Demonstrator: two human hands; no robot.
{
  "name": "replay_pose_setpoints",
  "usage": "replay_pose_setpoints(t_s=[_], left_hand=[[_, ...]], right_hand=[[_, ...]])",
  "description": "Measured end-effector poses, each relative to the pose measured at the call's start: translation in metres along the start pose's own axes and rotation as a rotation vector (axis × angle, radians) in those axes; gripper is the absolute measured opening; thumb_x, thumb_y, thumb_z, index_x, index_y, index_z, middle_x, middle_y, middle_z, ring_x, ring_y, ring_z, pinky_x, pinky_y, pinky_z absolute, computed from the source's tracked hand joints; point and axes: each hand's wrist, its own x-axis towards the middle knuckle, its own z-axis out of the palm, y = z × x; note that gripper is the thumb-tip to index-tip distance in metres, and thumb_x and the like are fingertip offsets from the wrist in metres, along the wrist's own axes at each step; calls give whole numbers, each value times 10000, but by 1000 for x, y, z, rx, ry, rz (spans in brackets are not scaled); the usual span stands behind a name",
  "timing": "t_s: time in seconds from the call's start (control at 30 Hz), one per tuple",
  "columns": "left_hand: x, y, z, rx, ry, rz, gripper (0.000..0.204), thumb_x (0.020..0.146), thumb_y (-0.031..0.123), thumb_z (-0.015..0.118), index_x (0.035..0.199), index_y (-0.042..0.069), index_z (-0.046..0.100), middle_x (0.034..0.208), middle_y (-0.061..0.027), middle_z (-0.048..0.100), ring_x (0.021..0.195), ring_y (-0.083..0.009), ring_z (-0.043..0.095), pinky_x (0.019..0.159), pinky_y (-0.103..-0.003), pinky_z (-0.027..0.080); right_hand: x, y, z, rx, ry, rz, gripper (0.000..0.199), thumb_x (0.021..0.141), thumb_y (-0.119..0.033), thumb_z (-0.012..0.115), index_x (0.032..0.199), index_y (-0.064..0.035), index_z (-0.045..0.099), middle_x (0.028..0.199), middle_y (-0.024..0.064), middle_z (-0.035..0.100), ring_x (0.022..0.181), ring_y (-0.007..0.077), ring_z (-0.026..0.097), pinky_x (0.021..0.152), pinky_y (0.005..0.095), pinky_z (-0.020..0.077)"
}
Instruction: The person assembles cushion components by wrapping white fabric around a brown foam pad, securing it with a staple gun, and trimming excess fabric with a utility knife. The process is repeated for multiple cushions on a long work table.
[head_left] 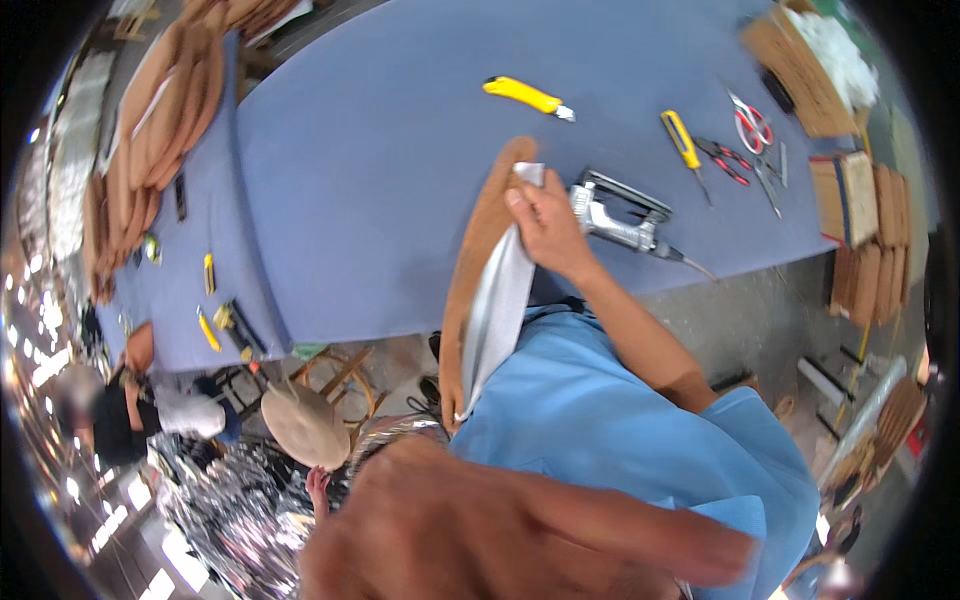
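Observation:
My right hand [550,225] is closed near the upper end of a long, curved brown piece [470,270], thumb on top. White fabric [497,295] lies along the piece's right side, and its upper end is under my fingers. The piece slants from the table edge down toward my blue shirt. Just right of that hand, a silver staple gun [620,215] with a hose lies on the blue-covered table [370,160]. My left hand [480,530] is raised very close to the camera, large and blurred. One finger points right; the others cannot be made out.
A yellow utility knife [525,95] lies farther back. To the right are a yellow-handled screwdriver [682,140], red-handled pliers [722,158] and scissors [750,128]. Brown curved pieces [165,120] are heaped at the left. Another person [130,410] is at the lower left, near a stool [345,380].

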Motion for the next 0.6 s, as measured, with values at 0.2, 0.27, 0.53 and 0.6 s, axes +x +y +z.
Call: replay_pose_setpoints(t_s=[0.2,0.27,0.53,0.6], left_hand=[[-51,-119,-133,786,269,-767,702,1103,550,346,1611,65,360,1657,-152,365,1519,-295,360,1247,-459,256],[-113,-167,-165,679,415,-1047,683,1121,522,316,1627,64,331,1681,-124,344,1525,-275,364,1259,-445,253],[-140,-202,-139,198,331,-1064,680,1142,464,289,1652,20,208,1686,-165,297,1557,-267,283,1275,-368,221],[-144,-198,-133,368,226,-1022,689,1140,449,303,1655,11,172,1678,-197,296,1553,-299,290,1275,-383,219]], right_hand=[[-4,9,-3,78,-79,45,354,1064,-287,548,895,20,598,986,218,497,873,381,550,790,457,460],[-4,1,2,150,-74,8,351,1068,-284,544,906,21,608,989,209,498,911,363,540,817,457,443],[1,21,-9,306,-257,77,413,1098,-317,501,843,-7,600,892,159,521,979,304,457,899,422,407],[0,33,-13,332,-321,78,395,1097,-320,507,873,-17,625,894,154,517,982,293,452,897,427,404]])
